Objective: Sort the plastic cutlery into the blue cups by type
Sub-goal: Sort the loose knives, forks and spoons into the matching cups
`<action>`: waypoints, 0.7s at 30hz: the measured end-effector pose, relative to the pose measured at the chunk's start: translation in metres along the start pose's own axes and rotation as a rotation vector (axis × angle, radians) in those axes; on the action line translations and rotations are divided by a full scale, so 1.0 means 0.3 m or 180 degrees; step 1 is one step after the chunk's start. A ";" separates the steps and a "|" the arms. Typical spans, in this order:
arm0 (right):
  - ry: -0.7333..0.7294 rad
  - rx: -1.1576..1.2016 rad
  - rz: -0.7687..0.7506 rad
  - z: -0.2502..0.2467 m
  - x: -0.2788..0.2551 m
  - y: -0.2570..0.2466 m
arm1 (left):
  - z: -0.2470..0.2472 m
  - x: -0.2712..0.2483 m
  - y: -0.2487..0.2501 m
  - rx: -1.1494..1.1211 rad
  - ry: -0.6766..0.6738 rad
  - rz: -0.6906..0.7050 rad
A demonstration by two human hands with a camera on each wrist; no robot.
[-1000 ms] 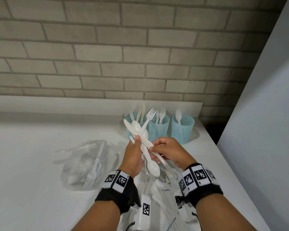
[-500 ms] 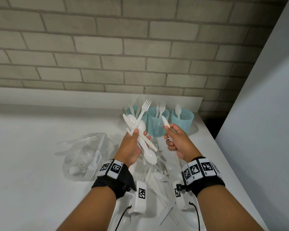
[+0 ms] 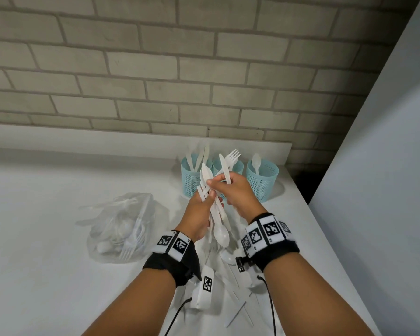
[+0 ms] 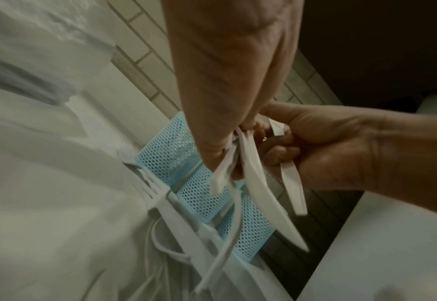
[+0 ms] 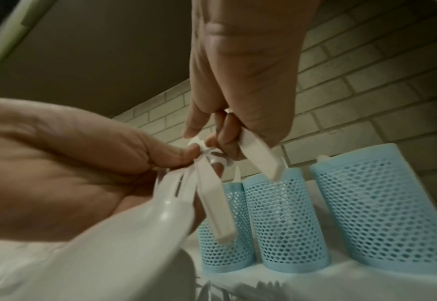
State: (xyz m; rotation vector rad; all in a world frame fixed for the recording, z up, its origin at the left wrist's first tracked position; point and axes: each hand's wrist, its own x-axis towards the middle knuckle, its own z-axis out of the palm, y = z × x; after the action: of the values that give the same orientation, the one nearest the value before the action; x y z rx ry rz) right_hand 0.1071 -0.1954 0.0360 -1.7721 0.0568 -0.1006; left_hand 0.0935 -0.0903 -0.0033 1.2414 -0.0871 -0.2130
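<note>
Here, a bundle [image 3: 215, 209] of white cutlery is gripped in the left hand [image 3: 199, 214], whose fingers are curled round the handles in front of the cups. A spoon [image 3: 221, 235] hangs bowl down from the bundle, and a knife tip points up past the thumb. The right hand [image 3: 235, 190] is held against the top of the bundle; a knife [image 3: 224, 169] is pinched upright between its fingers [image 5: 227, 126], the other end of it showing below the palm in the right wrist view, and its thumb and forefinger are pressed on another piece in the bundle.

Three blue cups are stood in a row on the desk [image 3: 58, 214] at the brick wall, just behind the hands. Knives are seen in the left cup [image 3: 190, 177], a fork [image 3: 232, 157] rises from the middle cup [image 3: 238, 167], and a single spoon stands in the right cup [image 3: 262, 183].

Left of the cups, well apart from them, a clear bag [image 3: 119, 229] with more cutlery is laid. Nearer than the cups, under the wrists, loose pieces [image 3: 238, 309] are scattered on the desk.
</note>
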 end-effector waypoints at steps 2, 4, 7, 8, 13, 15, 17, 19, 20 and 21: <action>0.0099 -0.0245 -0.0058 0.015 0.016 0.006 | 0.006 0.002 -0.003 0.0053 -0.0056 0.0129; 0.0129 -0.0498 -0.0080 0.027 0.032 0.015 | 0.008 0.005 -0.006 0.0116 -0.0070 0.0222; 0.0182 -0.0816 -0.0093 0.043 0.046 0.026 | 0.008 0.014 -0.013 0.0295 0.0043 0.0267; 0.0217 -0.0927 -0.0106 0.048 0.050 0.029 | 0.008 0.017 -0.016 0.0358 0.0085 0.0243; 0.0113 -0.0681 -0.0048 0.053 0.073 0.019 | -0.009 0.026 -0.013 0.0303 0.0154 0.0195; -0.0022 -0.0355 0.0025 0.048 0.086 -0.001 | -0.028 0.027 -0.006 0.0144 0.0204 0.0163; -0.0014 0.0011 0.0167 0.047 0.112 -0.026 | -0.055 0.032 0.002 -0.0039 0.0360 0.0119; 0.0260 0.0361 0.0266 0.044 0.155 -0.050 | -0.081 0.038 0.014 -0.0208 0.0540 0.0114; 0.0410 0.0527 0.0297 0.041 0.176 -0.065 | -0.094 0.040 0.020 -0.0271 0.0610 0.0099; 0.0502 0.0713 0.0330 0.040 0.196 -0.080 | -0.106 0.041 0.025 -0.0308 0.0656 0.0082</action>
State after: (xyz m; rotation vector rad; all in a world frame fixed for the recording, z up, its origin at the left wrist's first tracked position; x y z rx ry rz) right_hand 0.1664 -0.1845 0.0594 -1.5319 0.2423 -0.1651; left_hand 0.1121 -0.0610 -0.0071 1.1587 0.0845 -0.0654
